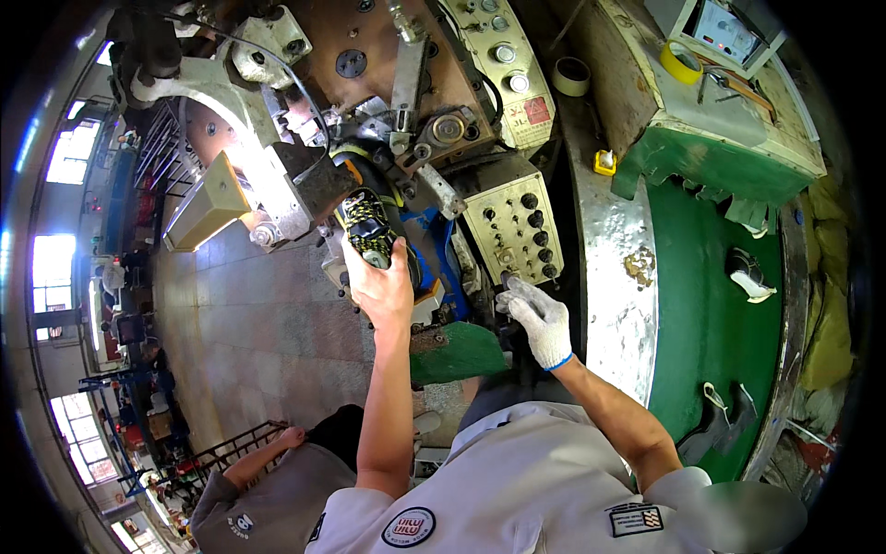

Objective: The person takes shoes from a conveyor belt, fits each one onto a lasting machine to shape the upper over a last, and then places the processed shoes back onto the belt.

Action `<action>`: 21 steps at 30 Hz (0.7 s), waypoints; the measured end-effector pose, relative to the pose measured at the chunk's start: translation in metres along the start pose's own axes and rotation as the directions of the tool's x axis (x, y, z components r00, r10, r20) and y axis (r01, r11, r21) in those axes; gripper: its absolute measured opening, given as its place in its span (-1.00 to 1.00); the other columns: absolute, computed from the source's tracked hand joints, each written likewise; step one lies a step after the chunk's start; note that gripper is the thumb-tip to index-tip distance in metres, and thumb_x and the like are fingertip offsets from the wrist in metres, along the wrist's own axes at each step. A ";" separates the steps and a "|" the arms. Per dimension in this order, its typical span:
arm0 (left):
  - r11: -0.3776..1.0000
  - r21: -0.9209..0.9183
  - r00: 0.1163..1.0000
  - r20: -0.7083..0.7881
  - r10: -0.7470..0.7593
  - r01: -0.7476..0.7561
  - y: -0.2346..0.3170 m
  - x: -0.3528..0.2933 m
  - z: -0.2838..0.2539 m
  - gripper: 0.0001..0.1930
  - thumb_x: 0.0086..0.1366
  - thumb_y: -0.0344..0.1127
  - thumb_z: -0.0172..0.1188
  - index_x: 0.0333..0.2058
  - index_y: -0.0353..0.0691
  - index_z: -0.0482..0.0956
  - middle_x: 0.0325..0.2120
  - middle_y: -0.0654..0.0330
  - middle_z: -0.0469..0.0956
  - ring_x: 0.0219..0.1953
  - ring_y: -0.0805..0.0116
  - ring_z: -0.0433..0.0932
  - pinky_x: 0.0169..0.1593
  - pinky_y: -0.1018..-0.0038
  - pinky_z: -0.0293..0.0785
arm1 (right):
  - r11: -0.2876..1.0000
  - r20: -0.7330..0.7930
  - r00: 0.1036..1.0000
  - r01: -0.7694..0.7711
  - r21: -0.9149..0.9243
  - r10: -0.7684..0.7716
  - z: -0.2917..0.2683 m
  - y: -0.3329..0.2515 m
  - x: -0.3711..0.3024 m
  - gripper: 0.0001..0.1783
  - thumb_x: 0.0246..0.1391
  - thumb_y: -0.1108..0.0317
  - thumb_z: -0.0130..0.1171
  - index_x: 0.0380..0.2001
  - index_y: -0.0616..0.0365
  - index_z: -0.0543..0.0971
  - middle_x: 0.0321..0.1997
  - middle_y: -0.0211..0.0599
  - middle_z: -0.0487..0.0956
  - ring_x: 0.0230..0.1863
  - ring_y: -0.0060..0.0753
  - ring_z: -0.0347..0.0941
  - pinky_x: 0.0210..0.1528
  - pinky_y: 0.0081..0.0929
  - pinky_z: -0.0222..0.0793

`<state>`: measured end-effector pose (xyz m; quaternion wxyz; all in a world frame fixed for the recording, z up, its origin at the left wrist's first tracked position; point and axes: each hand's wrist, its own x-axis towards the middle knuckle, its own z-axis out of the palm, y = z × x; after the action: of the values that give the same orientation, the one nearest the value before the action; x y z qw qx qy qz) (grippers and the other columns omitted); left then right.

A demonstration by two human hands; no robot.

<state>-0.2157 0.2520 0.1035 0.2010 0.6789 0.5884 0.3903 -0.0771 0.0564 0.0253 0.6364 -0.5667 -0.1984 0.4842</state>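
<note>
My bare left hand [380, 286] grips a black shoe upper [365, 220] with yellow-patterned laces, thumb on its right side and the other fingers on its left. The shoe's far end sits among the metal arms of a large machine [406, 88]. My right hand [537, 319], in a white knit glove with a blue cuff, is at the lower edge of a cream control panel [512, 222] with black knobs. Its fingers are bent together around a small dark part that I cannot make out.
A green-topped bench [683, 277] on the right holds a loose shoe [749, 275] and grey boot-shaped pieces [724, 420]. Yellow tape [681, 62] and tools lie on a cabinet at upper right. Another person [268, 489] is close at lower left. A green flap [457, 354] juts out before me.
</note>
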 end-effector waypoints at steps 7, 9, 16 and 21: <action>0.999 0.000 0.999 -0.038 0.038 -0.038 -0.007 -0.003 0.005 -0.58 0.19 -0.26 0.37 0.00 -0.22 0.51 -0.29 0.11 0.68 -0.26 0.25 0.65 -0.09 0.32 0.54 | 0.990 0.007 0.999 -0.033 0.138 0.033 -0.036 0.013 -0.008 -0.47 0.31 0.33 0.20 0.19 0.56 0.45 -0.04 -0.06 0.70 -0.04 -0.45 0.61 0.10 -0.49 0.51; 1.000 -0.008 0.999 -0.036 0.022 -0.022 -0.008 -0.003 0.005 -0.58 0.20 -0.25 0.37 0.00 -0.22 0.51 -0.29 0.11 0.68 -0.25 0.25 0.65 -0.08 0.33 0.53 | 0.988 0.007 0.999 -0.044 0.149 0.044 -0.041 0.014 -0.011 -0.47 0.31 0.32 0.19 0.19 0.56 0.45 -0.05 -0.07 0.70 -0.05 -0.45 0.62 0.10 -0.48 0.51; 0.998 -0.042 0.999 -0.009 0.046 -0.046 -0.012 -0.002 0.003 -0.57 0.16 -0.27 0.37 -0.01 -0.26 0.50 -0.27 -0.02 0.65 -0.23 0.00 0.65 -0.08 0.21 0.52 | 0.985 0.021 0.998 -0.067 0.161 0.065 -0.046 0.014 -0.005 -0.49 0.33 0.31 0.20 0.17 0.52 0.49 -0.07 -0.10 0.70 -0.09 -0.47 0.62 0.06 -0.47 0.53; 0.999 -0.044 1.000 -0.010 0.023 -0.024 -0.009 -0.002 0.002 -0.54 0.18 -0.17 0.38 0.00 -0.23 0.52 -0.27 0.08 0.68 -0.24 0.23 0.64 -0.07 0.30 0.53 | 0.983 0.012 1.000 -0.030 0.181 0.028 -0.038 -0.002 0.007 -0.50 0.33 0.32 0.20 0.18 0.51 0.48 -0.05 -0.09 0.69 -0.08 -0.42 0.62 0.05 -0.46 0.54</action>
<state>-0.2203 0.2527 0.0951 0.2086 0.6793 0.5726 0.4089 -0.0429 0.0427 0.0143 0.6773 -0.5070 -0.1479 0.5121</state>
